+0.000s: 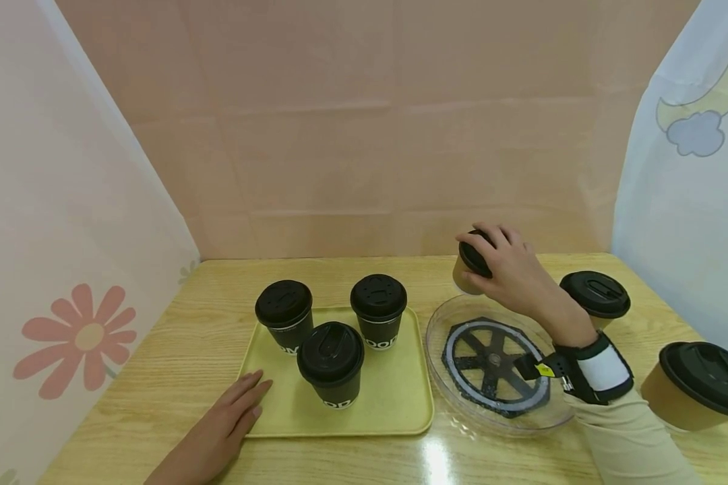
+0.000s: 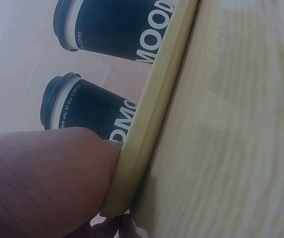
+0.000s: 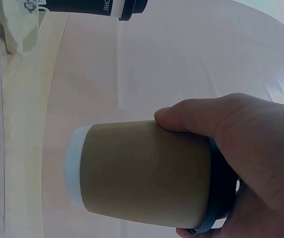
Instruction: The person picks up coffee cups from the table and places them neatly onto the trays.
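My right hand (image 1: 509,273) grips a brown paper coffee cup (image 3: 144,173) around its black lid and upper side. The cup is upright and raised off the table, just behind a clear round dish (image 1: 433,377). Relaxed fingers of my left hand (image 1: 215,431) rest on the left rim of a yellow tray (image 1: 394,411), near its front corner. On the tray stand three black lidded coffee cups: one at back left (image 1: 284,313), one at back right (image 1: 379,310) and one in front (image 1: 331,364). White lettering shows on their sides.
Inside the dish lies a dark wheel-like piece (image 1: 494,364) with spokes and a pale ring. Right of the dish stand two more brown cups with black lids, one farther back (image 1: 597,296) and one nearer (image 1: 682,397). A cloth backdrop (image 1: 340,168) borders the wooden table.
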{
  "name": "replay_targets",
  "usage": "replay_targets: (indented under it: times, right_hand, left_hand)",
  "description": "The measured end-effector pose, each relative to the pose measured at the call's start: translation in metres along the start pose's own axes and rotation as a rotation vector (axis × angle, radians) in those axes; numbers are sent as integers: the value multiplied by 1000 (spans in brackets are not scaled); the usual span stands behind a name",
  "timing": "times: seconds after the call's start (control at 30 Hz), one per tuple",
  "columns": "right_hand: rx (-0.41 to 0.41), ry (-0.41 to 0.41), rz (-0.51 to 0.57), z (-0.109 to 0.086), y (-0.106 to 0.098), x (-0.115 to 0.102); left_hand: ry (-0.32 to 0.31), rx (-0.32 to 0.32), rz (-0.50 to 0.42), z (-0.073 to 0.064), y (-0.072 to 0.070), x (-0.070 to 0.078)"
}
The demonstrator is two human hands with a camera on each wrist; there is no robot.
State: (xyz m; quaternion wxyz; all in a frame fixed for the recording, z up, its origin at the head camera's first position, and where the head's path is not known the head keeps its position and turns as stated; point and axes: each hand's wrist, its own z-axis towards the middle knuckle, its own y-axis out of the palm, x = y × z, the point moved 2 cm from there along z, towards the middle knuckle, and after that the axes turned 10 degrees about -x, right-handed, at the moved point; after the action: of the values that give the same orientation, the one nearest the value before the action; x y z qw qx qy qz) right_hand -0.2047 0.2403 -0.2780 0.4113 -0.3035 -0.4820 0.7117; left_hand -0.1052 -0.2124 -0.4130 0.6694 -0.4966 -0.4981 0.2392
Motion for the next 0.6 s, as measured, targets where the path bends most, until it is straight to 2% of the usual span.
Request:
replay_targets:
  times: [0.27,0.53,0.6]
  right_hand:
    - [4,-7,-8,-2,-2,-5]
    - [0,-32,-22,-3,-1,-11]
    - [-4,-34,-19,-3,-2,-13]
  left_hand:
    - [-9,-25,-3,0,-1,-1]
    - [-20,-17,15,-2,-1,-4]
    - [-3,2,26,-2,0,-4]
